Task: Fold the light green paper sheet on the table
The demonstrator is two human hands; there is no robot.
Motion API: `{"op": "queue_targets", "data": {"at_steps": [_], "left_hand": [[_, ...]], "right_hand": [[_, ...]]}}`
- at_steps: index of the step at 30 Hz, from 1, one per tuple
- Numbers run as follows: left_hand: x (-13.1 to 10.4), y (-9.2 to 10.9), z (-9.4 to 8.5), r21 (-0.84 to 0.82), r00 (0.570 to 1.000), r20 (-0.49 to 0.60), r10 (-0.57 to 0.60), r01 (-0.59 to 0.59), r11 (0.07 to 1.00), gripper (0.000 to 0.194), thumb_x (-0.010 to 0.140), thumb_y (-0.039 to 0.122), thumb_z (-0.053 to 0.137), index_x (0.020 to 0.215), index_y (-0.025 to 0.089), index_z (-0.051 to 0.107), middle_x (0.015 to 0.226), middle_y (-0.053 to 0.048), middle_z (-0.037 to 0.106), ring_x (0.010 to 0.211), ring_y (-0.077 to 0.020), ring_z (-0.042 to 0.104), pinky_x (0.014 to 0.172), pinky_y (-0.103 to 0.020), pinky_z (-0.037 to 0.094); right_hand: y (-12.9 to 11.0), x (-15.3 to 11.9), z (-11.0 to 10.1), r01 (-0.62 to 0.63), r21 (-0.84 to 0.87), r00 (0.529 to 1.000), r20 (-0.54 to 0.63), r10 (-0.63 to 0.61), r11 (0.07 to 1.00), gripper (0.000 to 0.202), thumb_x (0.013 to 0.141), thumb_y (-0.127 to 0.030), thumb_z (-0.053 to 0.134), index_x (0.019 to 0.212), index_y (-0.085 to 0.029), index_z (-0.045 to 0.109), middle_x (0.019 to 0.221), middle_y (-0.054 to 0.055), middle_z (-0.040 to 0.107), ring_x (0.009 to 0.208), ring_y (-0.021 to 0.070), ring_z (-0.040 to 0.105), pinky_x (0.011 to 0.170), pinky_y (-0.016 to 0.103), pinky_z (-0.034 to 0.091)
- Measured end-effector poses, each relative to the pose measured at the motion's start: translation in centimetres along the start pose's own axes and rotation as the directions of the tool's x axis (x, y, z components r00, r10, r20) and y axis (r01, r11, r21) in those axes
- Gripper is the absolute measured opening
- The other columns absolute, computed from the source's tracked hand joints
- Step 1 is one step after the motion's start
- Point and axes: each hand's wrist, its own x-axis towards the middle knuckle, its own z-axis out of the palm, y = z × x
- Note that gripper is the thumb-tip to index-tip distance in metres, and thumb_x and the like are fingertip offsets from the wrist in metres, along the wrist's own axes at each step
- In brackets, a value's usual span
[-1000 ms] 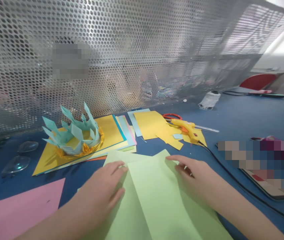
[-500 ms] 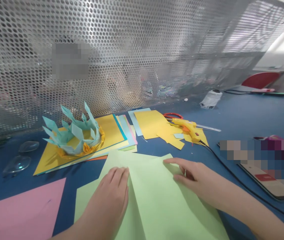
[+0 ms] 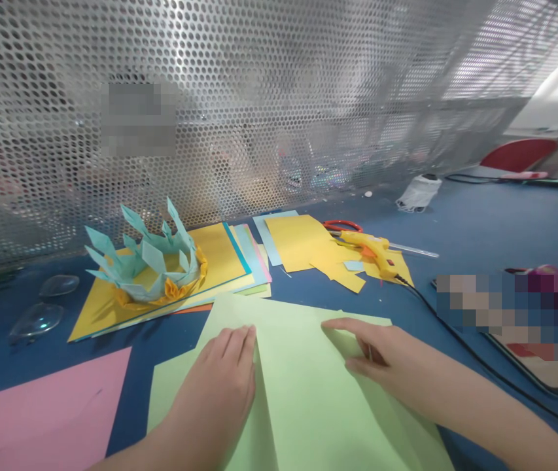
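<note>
Both hands open, flat: left hand and right hand pressing green sheet; sheet slipping risks crooked crease.

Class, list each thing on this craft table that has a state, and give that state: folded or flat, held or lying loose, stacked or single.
Green sheet: partly folded, pressed flat under both hands.
Left hand: palm down on the fold.
Right hand: fingers flat on the sheet.
Paper crown: assembled, standing on the paper stack.
Glue gun: lying down, cord attached.
Pink sheet: flat, unfolded.
</note>
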Motion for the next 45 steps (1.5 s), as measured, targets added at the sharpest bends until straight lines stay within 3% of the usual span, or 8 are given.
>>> {"op": "queue_targets", "data": {"at_steps": [5, 13, 17, 20, 24, 29, 37, 45], "left_hand": [[0.0, 0.3, 0.4, 0.005, 0.998, 0.064, -0.003, 0.002, 1.000, 0.052, 0.081, -0.002, 0.035, 0.130, -0.005, 0.051, 0.136, -0.030, 0.048, 0.122, -0.0421, 0.050, 0.102, -0.053, 0.042], [0.0, 0.1, 0.1, -0.078, 0.988, 0.152, -0.026, 0.038, 0.996, 0.054, 0.087, 0.003, 0.031, 0.141, -0.001, 0.037, 0.144, -0.027, 0.039, 0.134, -0.0382, 0.035, 0.107, -0.050, 0.037], [-0.8, 0.2, 0.1, -0.155, 0.981, 0.192, -0.006, 0.037, 0.987, 0.059, 0.092, 0.030, 0.039, 0.146, 0.008, 0.029, 0.148, -0.025, 0.026, 0.137, -0.0400, 0.024, 0.103, -0.059, 0.037], [-1.5, 0.4, 0.5, -0.213, 0.977, 0.215, 0.004, 0.043, 0.976, 0.089, 0.080, 0.056, 0.054, 0.147, 0.009, 0.020, 0.150, -0.027, 0.011, 0.138, -0.0454, 0.009, 0.101, -0.069, 0.028], [-1.4, 0.1, 0.8, -0.340, 0.981, 0.191, -0.020, 0.085, 0.937, 0.090, 0.083, 0.065, 0.043, 0.149, 0.013, 0.010, 0.152, -0.023, 0.000, 0.140, -0.0411, -0.002, 0.106, -0.067, 0.017], [-0.7, -0.5, 0.6, -0.376, 0.986, 0.165, -0.026, 0.087, 0.923, 0.086, 0.087, 0.068, 0.033, 0.149, 0.016, 0.007, 0.154, -0.019, -0.003, 0.141, -0.0382, -0.003, 0.110, -0.063, 0.016], [-0.8, -0.6, 0.5, -0.388, 0.988, 0.153, -0.036, 0.094, 0.917, 0.087, 0.084, 0.065, 0.046, 0.149, 0.021, 0.007, 0.154, -0.018, -0.002, 0.141, -0.0392, 0.001, 0.107, -0.065, 0.020], [-0.9, -0.1, 0.4, -0.405, 0.992, 0.116, 0.040, 0.011, 0.914, 0.073, 0.094, 0.058, 0.030, 0.149, 0.013, 0.012, 0.155, -0.013, 0.005, 0.143, -0.0315, 0.007, 0.113, -0.057, 0.018]], "right_hand": [[-0.1, -0.2, 0.0, -0.024, -0.021, 1.000, 0.014, 0.024, 0.999, 0.049, 0.079, -0.020, 0.051, 0.126, -0.036, 0.054, 0.098, 0.002, 0.072, 0.080, 0.0237, 0.064, 0.075, 0.034, 0.044], [-0.5, -0.5, -0.7, -0.045, -0.053, 0.999, 0.020, 0.046, 0.998, 0.049, 0.079, -0.021, 0.051, 0.127, -0.034, 0.054, 0.085, 0.002, 0.070, 0.077, 0.0239, 0.062, 0.071, 0.033, 0.043], [-0.3, -0.4, -0.8, -0.048, -0.057, 0.999, 0.002, 0.048, 0.997, 0.048, 0.079, -0.020, 0.050, 0.125, -0.034, 0.055, 0.088, 0.001, 0.070, 0.079, 0.0228, 0.062, 0.072, 0.032, 0.043], [-0.1, -0.3, -0.8, -0.044, -0.063, 0.999, -0.008, 0.044, 0.997, 0.048, 0.079, -0.019, 0.051, 0.124, -0.034, 0.056, 0.091, 0.001, 0.070, 0.080, 0.0225, 0.062, 0.073, 0.031, 0.043], [-0.1, -0.2, -1.1, -0.059, -0.104, 0.997, -0.050, 0.054, 0.993, 0.049, 0.080, -0.021, 0.049, 0.128, -0.031, 0.055, 0.082, 0.004, 0.067, 0.075, 0.0247, 0.061, 0.067, 0.032, 0.041], [0.0, 0.1, -1.3, -0.086, -0.133, 0.994, -0.082, 0.076, 0.987, 0.050, 0.081, -0.021, 0.048, 0.130, -0.030, 0.054, 0.071, 0.003, 0.061, 0.069, 0.0242, 0.059, 0.061, 0.030, 0.041], [-0.1, 0.0, -1.3, -0.129, -0.168, 0.989, -0.097, 0.113, 0.977, 0.049, 0.080, -0.023, 0.047, 0.128, -0.032, 0.056, 0.072, 0.003, 0.061, 0.074, 0.0254, 0.061, 0.066, 0.031, 0.043], [0.1, 0.2, -1.0, -0.138, -0.195, 0.987, -0.104, 0.120, 0.971, 0.048, 0.081, -0.022, 0.045, 0.126, -0.031, 0.057, 0.076, 0.005, 0.064, 0.073, 0.0251, 0.062, 0.062, 0.031, 0.042]]}}
